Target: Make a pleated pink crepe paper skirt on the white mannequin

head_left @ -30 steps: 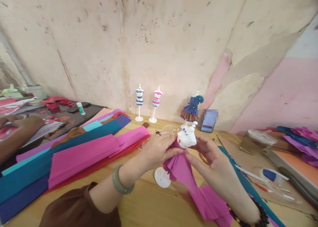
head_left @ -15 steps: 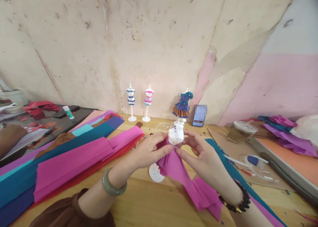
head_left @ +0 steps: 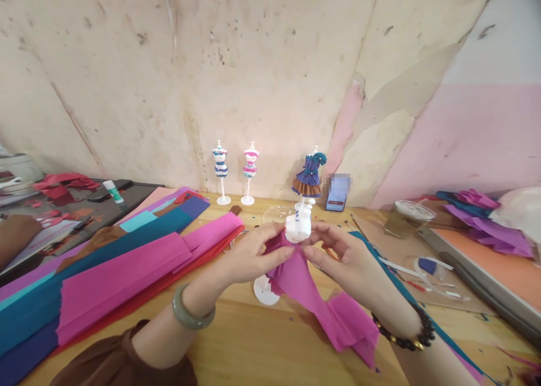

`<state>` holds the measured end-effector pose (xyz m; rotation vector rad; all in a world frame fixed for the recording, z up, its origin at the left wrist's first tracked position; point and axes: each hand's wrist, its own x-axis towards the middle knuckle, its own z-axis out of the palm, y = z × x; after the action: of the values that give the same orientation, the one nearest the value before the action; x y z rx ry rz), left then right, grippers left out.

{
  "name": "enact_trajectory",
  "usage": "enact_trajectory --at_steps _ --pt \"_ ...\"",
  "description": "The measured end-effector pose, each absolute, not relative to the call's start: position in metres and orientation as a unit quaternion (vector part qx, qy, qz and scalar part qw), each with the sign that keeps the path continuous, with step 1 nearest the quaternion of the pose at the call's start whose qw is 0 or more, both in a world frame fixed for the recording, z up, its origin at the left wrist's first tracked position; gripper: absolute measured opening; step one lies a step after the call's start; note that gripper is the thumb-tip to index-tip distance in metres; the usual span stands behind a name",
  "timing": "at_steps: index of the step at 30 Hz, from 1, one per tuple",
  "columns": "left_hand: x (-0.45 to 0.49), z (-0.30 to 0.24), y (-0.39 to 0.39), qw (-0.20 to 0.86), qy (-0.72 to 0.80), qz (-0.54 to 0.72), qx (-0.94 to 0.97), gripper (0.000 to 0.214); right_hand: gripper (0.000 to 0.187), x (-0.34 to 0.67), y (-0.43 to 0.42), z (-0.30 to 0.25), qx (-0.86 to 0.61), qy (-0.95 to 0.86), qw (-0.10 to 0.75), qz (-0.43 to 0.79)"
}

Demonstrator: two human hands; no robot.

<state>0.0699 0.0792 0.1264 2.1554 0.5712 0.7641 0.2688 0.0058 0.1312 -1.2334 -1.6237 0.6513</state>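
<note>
My left hand (head_left: 249, 253) and my right hand (head_left: 342, 253) meet over the wooden table (head_left: 262, 346). Both pinch a strip of magenta crepe paper (head_left: 325, 301) against the waist of a small white mannequin (head_left: 298, 225). The mannequin's round white base (head_left: 265, 290) rests on the table below my left hand. The paper trails down and to the right toward my right wrist, which wears a dark bead bracelet. A green bangle circles my left wrist.
Folded crepe sheets (head_left: 118, 262) in pink, teal, purple and red lie to the left. Three dressed mini mannequins (head_left: 310, 174) and a phone (head_left: 337, 193) stand by the wall. A glass jar (head_left: 404, 218), a glue stick (head_left: 112, 191) and another person's arm (head_left: 17, 234) are nearby.
The view has shifted a little to the right and up. My hands stay pinched on the paper at the mannequin's waist, with the fingers slightly closer together.
</note>
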Motion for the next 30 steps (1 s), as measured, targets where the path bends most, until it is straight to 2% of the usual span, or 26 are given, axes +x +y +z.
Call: enact_trajectory --at_steps 5,9,12,17,20,25,30 --pt "0.070 0.127 0.080 0.386 0.248 0.294 0.839 0.036 0.024 0.269 0.004 0.137 -0.500 -0.675 0.429 0.332" --pt "0.069 0.124 0.083 0.384 0.243 0.303 0.838 0.034 0.032 0.269 0.002 0.138 -0.509 -0.678 0.383 0.367" --pt "0.069 0.123 0.083 0.393 0.233 0.307 0.835 0.036 0.032 0.269 0.001 0.139 -0.520 -0.667 0.384 0.370" --pt "0.069 0.125 0.082 0.392 0.224 0.310 0.836 0.039 0.018 0.266 -0.003 0.143 -0.516 -0.689 0.425 0.278" --pt "0.069 0.124 0.082 0.377 0.233 0.315 0.839 0.038 0.016 0.263 -0.004 0.144 -0.512 -0.704 0.434 0.233" --pt "0.071 0.125 0.082 0.384 0.202 0.313 0.845 0.035 0.014 0.259 -0.002 0.141 -0.502 -0.702 0.454 0.223" --pt "0.073 0.127 0.081 0.391 0.193 0.318 0.842 0.034 0.013 0.258 0.000 0.134 -0.500 -0.722 0.460 0.129"
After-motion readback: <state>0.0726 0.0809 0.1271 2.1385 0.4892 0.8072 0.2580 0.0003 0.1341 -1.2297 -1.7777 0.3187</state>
